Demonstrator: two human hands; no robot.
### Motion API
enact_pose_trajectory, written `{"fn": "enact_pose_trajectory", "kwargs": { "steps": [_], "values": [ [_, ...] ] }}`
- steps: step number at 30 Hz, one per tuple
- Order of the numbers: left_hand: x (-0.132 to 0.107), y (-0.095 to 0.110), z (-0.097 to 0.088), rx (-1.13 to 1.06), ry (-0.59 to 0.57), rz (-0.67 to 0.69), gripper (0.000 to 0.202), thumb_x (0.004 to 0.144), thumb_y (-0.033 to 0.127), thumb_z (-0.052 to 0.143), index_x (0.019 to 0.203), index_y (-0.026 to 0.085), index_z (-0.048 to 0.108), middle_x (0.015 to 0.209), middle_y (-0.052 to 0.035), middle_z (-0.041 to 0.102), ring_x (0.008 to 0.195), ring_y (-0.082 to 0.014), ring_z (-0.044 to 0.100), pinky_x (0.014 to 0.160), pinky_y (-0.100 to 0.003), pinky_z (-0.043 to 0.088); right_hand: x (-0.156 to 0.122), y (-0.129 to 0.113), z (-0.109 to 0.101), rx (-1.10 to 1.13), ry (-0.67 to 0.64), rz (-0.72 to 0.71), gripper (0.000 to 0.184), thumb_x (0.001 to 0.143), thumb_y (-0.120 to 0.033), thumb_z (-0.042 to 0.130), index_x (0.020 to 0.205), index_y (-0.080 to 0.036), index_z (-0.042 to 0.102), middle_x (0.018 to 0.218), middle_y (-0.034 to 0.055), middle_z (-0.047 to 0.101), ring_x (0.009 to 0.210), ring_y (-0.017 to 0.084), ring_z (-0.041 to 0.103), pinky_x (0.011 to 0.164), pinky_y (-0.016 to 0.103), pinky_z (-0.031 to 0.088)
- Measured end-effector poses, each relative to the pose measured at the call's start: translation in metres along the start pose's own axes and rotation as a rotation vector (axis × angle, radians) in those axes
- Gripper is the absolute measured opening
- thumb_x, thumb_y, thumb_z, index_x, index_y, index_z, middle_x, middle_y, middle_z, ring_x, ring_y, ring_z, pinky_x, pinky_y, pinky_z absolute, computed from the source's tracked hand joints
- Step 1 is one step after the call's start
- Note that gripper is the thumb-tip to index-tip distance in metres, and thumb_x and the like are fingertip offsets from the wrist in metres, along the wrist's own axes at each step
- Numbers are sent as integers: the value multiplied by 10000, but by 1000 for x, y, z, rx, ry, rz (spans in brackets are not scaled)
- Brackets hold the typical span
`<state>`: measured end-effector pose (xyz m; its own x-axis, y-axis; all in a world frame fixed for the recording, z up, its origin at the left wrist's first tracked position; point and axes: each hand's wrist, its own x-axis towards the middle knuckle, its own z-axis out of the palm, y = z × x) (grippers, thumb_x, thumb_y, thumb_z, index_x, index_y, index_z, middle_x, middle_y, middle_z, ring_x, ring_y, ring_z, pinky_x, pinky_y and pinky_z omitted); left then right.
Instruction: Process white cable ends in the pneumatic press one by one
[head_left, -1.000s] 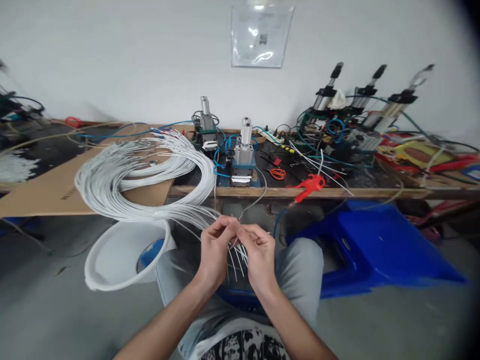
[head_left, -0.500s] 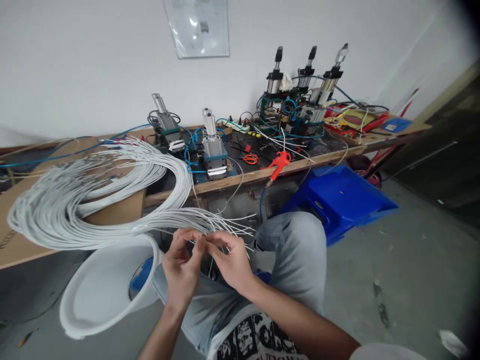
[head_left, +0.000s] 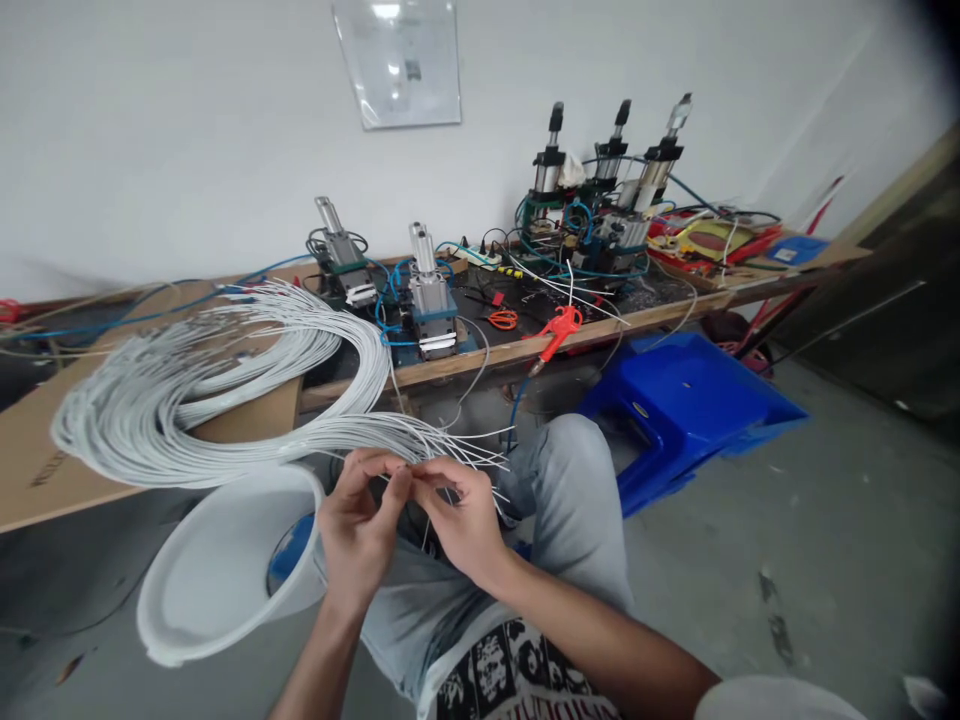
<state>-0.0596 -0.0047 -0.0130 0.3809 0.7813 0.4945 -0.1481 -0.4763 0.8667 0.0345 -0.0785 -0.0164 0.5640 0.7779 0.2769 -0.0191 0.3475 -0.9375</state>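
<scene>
Above my lap, my left hand (head_left: pixel 360 520) and my right hand (head_left: pixel 463 515) meet with thumbs and fingertips pinched together. Between them is what looks like the end of a single white cable (head_left: pixel 427 535), a thin length of it showing below the fingers; the pinched tip is hidden. Just behind my hands, a large looped bundle of white cables (head_left: pixel 225 465) lies over cardboard on the bench, its loose ends fanning out past my right fingers.
A white bucket (head_left: pixel 199 580) stands at left below the bench edge. On the bench are small pneumatic presses (head_left: pixel 431 300), an orange air gun (head_left: pixel 559 328) and orange-handled scissors or a tool (head_left: pixel 502 319). A blue plastic stool (head_left: pixel 690 400) is at right.
The view has shifted slightly, so bench and bucket sit a little further right. My hands keep the same pinch, and my knee has moved a little left.
</scene>
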Motion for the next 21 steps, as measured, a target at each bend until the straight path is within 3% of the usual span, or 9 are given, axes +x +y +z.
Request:
{"fn": "enact_pose_trajectory", "kwargs": {
  "steps": [6,11,17,21],
  "values": [
    [-2,3,3,15,17,5,112,844,254,678,806,151,655,834,-20,590,820,-102,558,740,-201,454,-1,0,-7,-18,-52,1,131,809,-269,752,914,-192,770,832,16,736,769,134,681,739,208,519],
    [4,2,6,-18,-1,-133,195,828,326,695,788,137,674,809,-22,591,748,-95,570,662,-191,473,7,1,-16,-74,-167,15,153,880,-295,670,953,-192,755,860,23,729,807,145,675,771,231,506],
    [26,2,24,-212,-7,-240,249,762,358,755,754,116,699,744,-15,592,595,-66,545,527,-176,455,30,-6,-23,-37,-211,62,334,920,-371,598,676,-153,665,625,9,624,618,114,586,635,224,451],
    [39,4,39,-302,-5,-292,275,752,380,763,805,115,709,780,-10,610,470,-27,488,437,-176,415,45,-10,-28,133,-221,156,334,880,-436,642,695,-157,646,603,-2,596,574,118,578,601,241,472]
  ]
}}
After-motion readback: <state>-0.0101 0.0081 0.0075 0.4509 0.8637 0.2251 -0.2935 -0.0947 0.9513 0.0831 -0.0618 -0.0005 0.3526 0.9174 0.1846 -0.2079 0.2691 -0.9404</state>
